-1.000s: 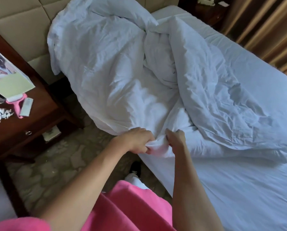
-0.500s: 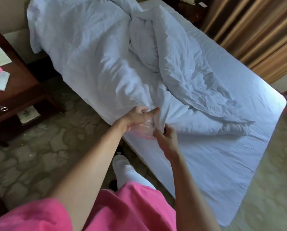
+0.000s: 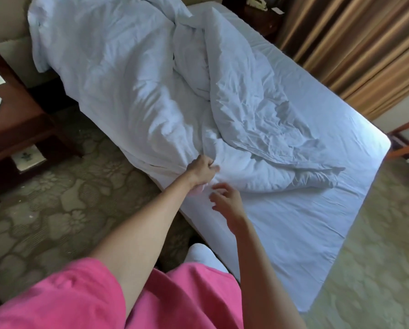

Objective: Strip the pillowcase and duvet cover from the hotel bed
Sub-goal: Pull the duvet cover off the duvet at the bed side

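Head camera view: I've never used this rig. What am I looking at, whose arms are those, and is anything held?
There is no machine: the one camera sits on a person's head, looking down at their own bare arms. A rumpled white duvet lies on the bed. The left hand grips a bunch of duvet fabric at the bed's near edge. The right hand hovers beside it, fingers spread, holding nothing. A wooden nightstand stands at the left, curtains behind.

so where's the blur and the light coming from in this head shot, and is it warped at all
Head view: the right hand has motion-smeared fingers, while the left hand gripping the duvet cover is sharper; daylight comes from the curtains side, leaving soft shadows in the folds; wide-angle distortion bows the bed edges.
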Tool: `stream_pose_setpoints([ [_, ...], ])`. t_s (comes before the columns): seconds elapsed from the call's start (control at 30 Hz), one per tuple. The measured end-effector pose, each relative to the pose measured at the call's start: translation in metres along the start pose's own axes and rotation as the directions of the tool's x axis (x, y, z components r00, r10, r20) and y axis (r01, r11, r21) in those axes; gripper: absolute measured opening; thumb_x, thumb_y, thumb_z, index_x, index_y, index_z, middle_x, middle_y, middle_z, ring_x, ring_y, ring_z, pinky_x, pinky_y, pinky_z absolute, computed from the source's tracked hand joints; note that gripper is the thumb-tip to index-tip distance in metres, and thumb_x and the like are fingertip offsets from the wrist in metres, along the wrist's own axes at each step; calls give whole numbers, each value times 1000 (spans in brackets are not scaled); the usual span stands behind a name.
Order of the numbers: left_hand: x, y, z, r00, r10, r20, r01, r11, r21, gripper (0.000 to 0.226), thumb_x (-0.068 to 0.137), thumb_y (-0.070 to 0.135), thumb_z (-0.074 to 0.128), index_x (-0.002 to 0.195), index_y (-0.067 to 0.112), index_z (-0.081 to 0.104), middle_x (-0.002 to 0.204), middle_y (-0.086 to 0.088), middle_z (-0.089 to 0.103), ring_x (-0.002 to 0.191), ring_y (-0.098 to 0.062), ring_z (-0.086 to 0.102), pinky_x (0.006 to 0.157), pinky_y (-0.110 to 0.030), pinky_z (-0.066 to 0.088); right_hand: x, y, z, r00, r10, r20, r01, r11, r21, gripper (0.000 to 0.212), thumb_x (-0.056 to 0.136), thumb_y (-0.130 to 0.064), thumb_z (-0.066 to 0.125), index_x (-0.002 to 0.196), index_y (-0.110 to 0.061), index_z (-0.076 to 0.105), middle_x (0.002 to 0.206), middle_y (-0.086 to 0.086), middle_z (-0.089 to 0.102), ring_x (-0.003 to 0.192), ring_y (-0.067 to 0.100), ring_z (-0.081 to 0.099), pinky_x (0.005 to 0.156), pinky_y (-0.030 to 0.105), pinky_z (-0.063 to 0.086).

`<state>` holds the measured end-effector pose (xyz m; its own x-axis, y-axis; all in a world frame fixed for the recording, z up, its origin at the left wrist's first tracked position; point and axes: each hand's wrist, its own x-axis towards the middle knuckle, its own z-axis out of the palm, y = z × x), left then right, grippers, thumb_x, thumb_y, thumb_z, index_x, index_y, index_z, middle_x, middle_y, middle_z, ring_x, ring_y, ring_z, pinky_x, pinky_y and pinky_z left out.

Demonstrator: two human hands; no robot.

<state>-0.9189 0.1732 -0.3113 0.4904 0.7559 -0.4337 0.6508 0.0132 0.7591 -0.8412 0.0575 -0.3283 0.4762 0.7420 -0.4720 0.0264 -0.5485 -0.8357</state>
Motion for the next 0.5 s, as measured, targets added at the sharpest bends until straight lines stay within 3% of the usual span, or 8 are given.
stream_pose_setpoints([
  [0.07,-14,-12,6,994,51,97,-53,999,15,38,97,30,56,66,11,44,62,0,43,62,-21,47,57,-30,34,12,-1,-26,983,150,-105,-109,941,321,7,88,-11,57,82,-12,55,67,3,49,66,18,51,60,27,47],
  [0.13,-26,-18,14,973,102,208,-115,992,49,34,98,29,57,75,3,54,67,-3,51,63,-17,47,58,-30,32,29,-6,-46,946,320,-52,-267,859,437,33,86,-40,67,75,-14,50,64,2,42,64,18,48,69,31,51],
  [0.2,-33,-15,25,955,114,272,-143,986,90,30,97,26,58,83,-1,58,79,-12,61,70,-20,54,63,-30,34,44,-14,-53,909,414,41,-410,875,258,55,74,-61,74,78,-9,55,66,4,46,67,19,52,78,34,55],
  [0.27,-35,-7,35,956,95,278,-135,982,132,27,97,24,58,83,3,51,82,-14,55,73,-18,49,66,-32,35,54,-14,-51,893,444,70,-448,892,54,53,75,-53,78,88,-4,62,69,8,55,68,21,57,68,29,54],
  [0.33,-32,3,40,964,58,260,-101,983,155,30,95,23,59,75,14,39,73,-3,38,65,-14,36,62,-31,29,63,-12,-53,921,390,29,-388,921,-42,33,87,-35,67,81,-4,60,67,9,55,61,21,55,61,31,48],
  [0.4,-29,18,42,975,45,219,-80,985,155,39,91,29,63,68,17,34,68,0,28,58,-14,25,57,-30,22,71,-4,-59,962,272,8,-271,961,-48,29,94,-28,54,73,-9,52,71,10,55,63,23,54,63,38,49],
  [0.5,-12,41,48,999,-38,15,38,999,-21,51,86,55,64,67,11,47,61,-5,45,52,-18,43,56,-32,36,65,9,-77,999,32,7,-31,995,-91,46,99,-33,49,60,-13,39,58,2,45,56,17,43,56,35,37],
])
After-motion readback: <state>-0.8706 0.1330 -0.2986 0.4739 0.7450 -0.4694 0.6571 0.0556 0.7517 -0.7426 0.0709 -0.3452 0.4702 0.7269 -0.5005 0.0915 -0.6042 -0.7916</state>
